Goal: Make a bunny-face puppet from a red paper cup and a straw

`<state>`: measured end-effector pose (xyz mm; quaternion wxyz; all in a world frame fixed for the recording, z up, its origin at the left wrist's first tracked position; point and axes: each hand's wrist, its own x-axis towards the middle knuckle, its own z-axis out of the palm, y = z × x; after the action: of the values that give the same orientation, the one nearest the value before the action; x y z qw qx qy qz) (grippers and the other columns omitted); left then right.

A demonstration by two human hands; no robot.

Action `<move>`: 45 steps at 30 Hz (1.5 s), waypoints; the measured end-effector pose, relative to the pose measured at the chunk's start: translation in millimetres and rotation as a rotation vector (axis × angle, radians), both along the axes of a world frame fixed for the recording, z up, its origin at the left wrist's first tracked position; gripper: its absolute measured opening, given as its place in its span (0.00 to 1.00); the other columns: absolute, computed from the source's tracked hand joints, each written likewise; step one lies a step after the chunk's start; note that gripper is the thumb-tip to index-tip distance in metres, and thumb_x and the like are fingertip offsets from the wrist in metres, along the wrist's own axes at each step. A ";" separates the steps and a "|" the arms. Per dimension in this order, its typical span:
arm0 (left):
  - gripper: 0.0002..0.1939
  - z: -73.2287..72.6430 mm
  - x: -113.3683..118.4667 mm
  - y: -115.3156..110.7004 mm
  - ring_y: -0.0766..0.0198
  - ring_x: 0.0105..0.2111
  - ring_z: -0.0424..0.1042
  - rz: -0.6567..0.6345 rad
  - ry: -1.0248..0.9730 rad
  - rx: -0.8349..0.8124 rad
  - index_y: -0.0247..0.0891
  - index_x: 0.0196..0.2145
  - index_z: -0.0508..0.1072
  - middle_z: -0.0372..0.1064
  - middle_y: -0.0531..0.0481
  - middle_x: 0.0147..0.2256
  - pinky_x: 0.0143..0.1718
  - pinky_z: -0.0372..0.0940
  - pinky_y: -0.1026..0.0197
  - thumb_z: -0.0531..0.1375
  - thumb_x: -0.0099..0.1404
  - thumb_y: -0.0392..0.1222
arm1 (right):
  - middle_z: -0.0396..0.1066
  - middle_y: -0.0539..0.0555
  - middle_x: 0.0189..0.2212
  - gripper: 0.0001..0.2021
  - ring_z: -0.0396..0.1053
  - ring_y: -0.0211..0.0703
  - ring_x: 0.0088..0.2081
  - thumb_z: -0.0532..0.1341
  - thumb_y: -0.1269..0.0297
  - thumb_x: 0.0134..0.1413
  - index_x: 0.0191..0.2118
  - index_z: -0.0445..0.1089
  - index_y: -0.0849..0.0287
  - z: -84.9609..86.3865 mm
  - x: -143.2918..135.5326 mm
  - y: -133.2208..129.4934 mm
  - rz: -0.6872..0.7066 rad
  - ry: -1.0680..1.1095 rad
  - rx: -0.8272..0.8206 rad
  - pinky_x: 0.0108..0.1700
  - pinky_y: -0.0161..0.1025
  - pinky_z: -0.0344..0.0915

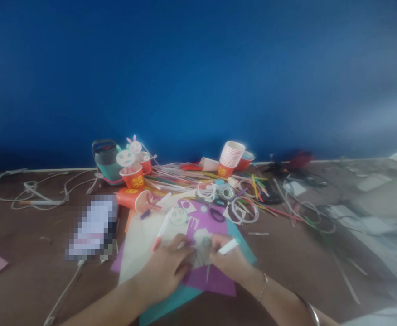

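Note:
My right hand (229, 258) is closed round a white marker (228, 246), its green end pointing up and right, above a small white paper piece (201, 236) with a green mark. My left hand (171, 262) rests on the papers left of that piece, fingers bent, thumb and forefinger near its edge; whether they pinch anything is blurred. Beneath both hands lie a pale sheet (139, 246), purple paper (219, 278) and teal paper (174, 303). Beyond my left hand are a white pen with an orange end (162, 228) and a paper bunny face (178, 217).
Red paper cups (133, 199), a cup stack (231, 156) and a teal container (108, 163) stand or lie at the back. Coloured strips (178, 179), a tape roll (226, 192) and clear rings (245, 209) lie ahead. A blurred phone (93, 226) is left.

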<state>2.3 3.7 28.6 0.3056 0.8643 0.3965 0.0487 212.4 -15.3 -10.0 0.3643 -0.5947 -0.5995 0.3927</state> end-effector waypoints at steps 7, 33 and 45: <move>0.20 4.6 -0.9 0.0 0.51 0.50 0.69 -0.001 0.020 -0.035 0.51 0.52 0.67 0.61 0.49 0.55 0.58 0.50 0.35 0.55 0.62 0.37 | 0.53 0.43 0.12 0.13 0.53 0.33 0.16 0.57 0.60 0.45 0.19 0.52 0.54 4.0 6.4 3.4 -0.104 0.217 -0.118 0.18 0.32 0.52; 0.18 -12.8 -2.2 2.0 0.54 0.46 0.72 0.066 0.012 0.062 0.49 0.52 0.65 0.63 0.49 0.53 0.54 0.55 0.40 0.53 0.66 0.37 | 0.53 0.43 0.14 0.14 0.51 0.34 0.19 0.57 0.63 0.48 0.19 0.52 0.55 -8.5 7.5 5.9 -0.107 -0.075 -0.002 0.22 0.32 0.50; 0.18 -15.0 -3.2 1.9 0.55 0.45 0.72 0.060 0.010 0.092 0.49 0.53 0.66 0.63 0.48 0.53 0.54 0.56 0.44 0.54 0.66 0.38 | 0.53 0.43 0.15 0.13 0.51 0.34 0.20 0.56 0.64 0.48 0.19 0.52 0.55 -1.9 5.7 6.7 -0.080 -0.084 0.007 0.22 0.32 0.50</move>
<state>-0.9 5.6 13.6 0.2621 0.8654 0.4210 0.0715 218.1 -8.6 -11.8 0.3562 -0.6328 -0.5916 0.3503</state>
